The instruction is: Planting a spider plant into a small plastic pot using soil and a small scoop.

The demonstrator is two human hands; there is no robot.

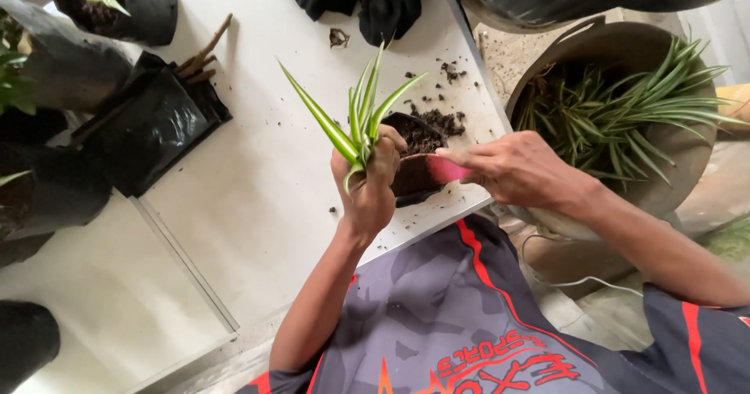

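A small striped plantlet [361, 117], green leaves edged pale, stands upright out of the left hand [369, 187], whose fingers are closed around its base. Just to the right of that hand, touching it, sits a small black grow bag [418, 164] part filled with dark soil, its mouth open toward the plantlet. The right hand [519, 169] reaches in from the right with fingers curled around a pink tool [447, 168] that lies against the bag's near side; how firmly it grips is hard to tell.

Loose soil crumbs [445, 117] lie scattered on the white table [258, 206] just beyond both hands. Further beyond, a dark cloth [367, 0] lies bunched at the table's far edge. Well to the left of the left hand lie a flattened black bag [152, 124] with brown sticks [205, 54] on it, and filled black bags [129, 3], one with a green shoot. To the right of the right hand, off the table, a large round pot [687, 160] holds a full clump of the same striped leaves.
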